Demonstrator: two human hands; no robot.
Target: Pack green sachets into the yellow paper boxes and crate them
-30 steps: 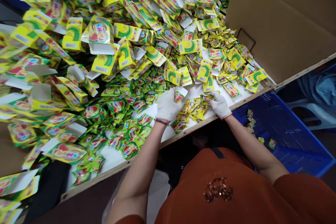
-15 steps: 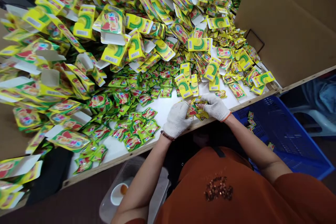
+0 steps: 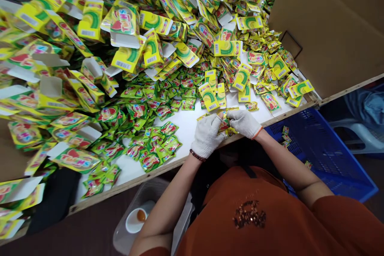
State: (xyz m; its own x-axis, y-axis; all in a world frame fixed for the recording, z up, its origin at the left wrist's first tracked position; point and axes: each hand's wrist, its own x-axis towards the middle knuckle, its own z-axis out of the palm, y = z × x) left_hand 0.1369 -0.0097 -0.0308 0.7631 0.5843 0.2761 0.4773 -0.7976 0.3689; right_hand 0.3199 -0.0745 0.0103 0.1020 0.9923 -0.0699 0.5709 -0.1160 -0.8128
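Observation:
Both my hands wear white knit gloves and meet at the front edge of the white tabletop [image 3: 186,126]. Small yellow sachets [image 3: 224,125] with red and green print lie between them, partly covered by the fingers. My left hand [image 3: 207,134] is closed, its thumb and fingertips pressed on the sachets. Facing it, my right hand [image 3: 244,122] has its fingers curled in a pinch on the same sachets. Just beyond the left hand lies a yellow carton [image 3: 209,97] with a barcode. Green sachets [image 3: 157,144] are heaped to its left.
Open yellow cartons [image 3: 124,20] pile high across the back and left. A brown cardboard panel [image 3: 327,28] stands at right. Below the edge are a blue crate [image 3: 333,156] and a clear bin [image 3: 123,224] with a white cup [image 3: 135,220]. A black cloth [image 3: 55,200] hangs at left.
My left hand has shifted right, closer to my right hand. More of the sachets between them is covered, and yellow wrapping now shows behind the left hand's knuckles.

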